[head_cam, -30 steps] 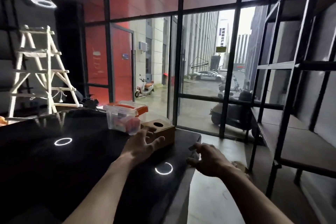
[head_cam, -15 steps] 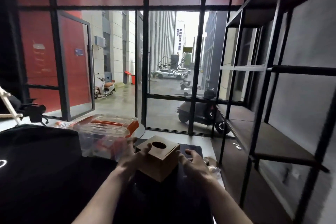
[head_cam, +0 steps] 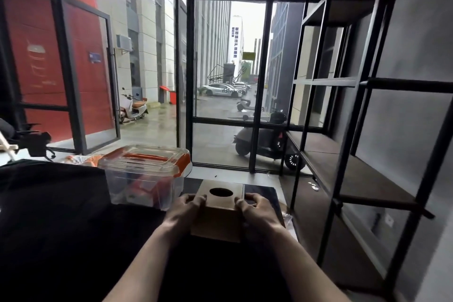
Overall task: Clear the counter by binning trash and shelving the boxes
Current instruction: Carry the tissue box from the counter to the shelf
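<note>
A brown cardboard box (head_cam: 218, 218) with a round hole in its top sits near the right end of the black counter (head_cam: 61, 228). My left hand (head_cam: 185, 211) grips its left side and my right hand (head_cam: 257, 211) grips its right side, fingers curled over the top edges. Just left of it stands a clear plastic storage box (head_cam: 144, 179) with an orange-trimmed lid and orange contents. A black metal shelf unit (head_cam: 362, 186) with brown boards stands to the right.
Crumpled clear plastic (head_cam: 289, 218) lies off the counter's right end, low by the shelf. Orange-and-white wrappers (head_cam: 81, 159) lie behind the clear box. A glass wall (head_cam: 220, 81) with black frames is straight ahead. A wooden ladder's foot (head_cam: 7, 147) shows at far left.
My view came closer and turned right. Both hands moved in from resting near the cardboard box and closed on its two sides.
</note>
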